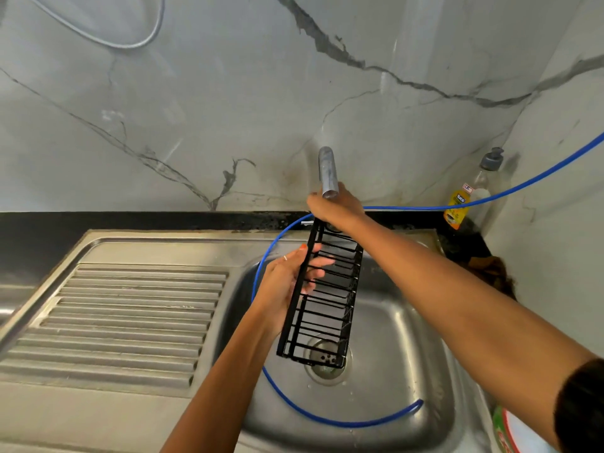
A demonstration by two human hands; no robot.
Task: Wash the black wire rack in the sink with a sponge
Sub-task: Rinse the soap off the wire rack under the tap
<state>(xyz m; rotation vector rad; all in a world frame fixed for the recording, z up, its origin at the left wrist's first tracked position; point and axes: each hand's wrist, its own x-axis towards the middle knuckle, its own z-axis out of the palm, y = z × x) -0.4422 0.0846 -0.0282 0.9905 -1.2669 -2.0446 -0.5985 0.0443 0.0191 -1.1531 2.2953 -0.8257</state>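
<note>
A long black wire rack (327,305) hangs lengthwise over the steel sink basin (408,338), its lower end above the drain (327,364). My left hand (287,279) grips the rack's left rail near the middle, thumb on top and fingers showing through the wires. My right hand (333,207) reaches to the back of the sink and rests around the base of the chrome tap (327,171), beside the rack's upper end. No water runs from the spout. No sponge is in sight.
A thin blue hose (327,420) loops through the basin and runs off to the right along the wall. A ribbed steel drainboard (130,315) lies left of the basin. A dish soap bottle (470,194) stands in the back right corner. A red-rimmed plate (510,433) sits at the lower right.
</note>
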